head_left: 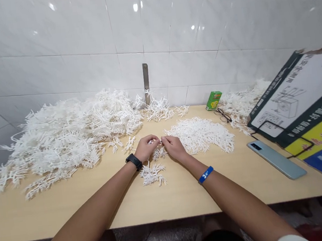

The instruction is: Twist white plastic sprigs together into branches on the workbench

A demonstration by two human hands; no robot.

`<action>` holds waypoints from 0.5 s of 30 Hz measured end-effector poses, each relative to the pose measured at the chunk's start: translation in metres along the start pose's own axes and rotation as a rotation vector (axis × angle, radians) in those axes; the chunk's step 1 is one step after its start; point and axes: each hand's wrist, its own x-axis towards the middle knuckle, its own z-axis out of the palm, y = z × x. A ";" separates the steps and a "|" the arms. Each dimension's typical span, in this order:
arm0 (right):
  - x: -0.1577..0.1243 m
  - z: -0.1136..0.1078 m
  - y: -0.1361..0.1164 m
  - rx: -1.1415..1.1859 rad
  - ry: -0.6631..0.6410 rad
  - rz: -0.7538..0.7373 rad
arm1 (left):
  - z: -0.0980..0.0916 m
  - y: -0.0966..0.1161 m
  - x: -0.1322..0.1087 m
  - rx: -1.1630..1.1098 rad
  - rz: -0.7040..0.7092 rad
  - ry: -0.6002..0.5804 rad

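My left hand (146, 149), with a black watch on its wrist, is closed with thumb and fingertips pinching a small white branched plastic piece. Fingertip to fingertip with it, my right hand (175, 147) is also pinched on this white branched piece (160, 152), most of which the fingers hide. Below the hands, a loose clump of white branched pieces (152, 174) lies on the table. To the right spreads a flat heap of small white pieces (200, 133). A large tangled pile of white branched strands (70, 127) fills the left side.
The wooden table (160, 206) meets a tiled wall. Along the back stand a metal bracket (146, 79) and a green box (213, 100), with black glasses (223, 115) beside it. A phone (276, 160) lies at right by a large printed carton (306, 110).
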 end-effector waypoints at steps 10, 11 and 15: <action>0.000 0.007 -0.001 0.262 0.067 0.057 | 0.004 -0.005 0.007 -0.232 -0.106 -0.037; 0.000 0.010 -0.001 0.319 0.068 0.076 | 0.004 -0.005 0.008 -0.281 -0.126 -0.069; 0.008 0.009 0.004 0.324 0.130 0.092 | 0.003 -0.003 0.008 -0.363 -0.175 -0.108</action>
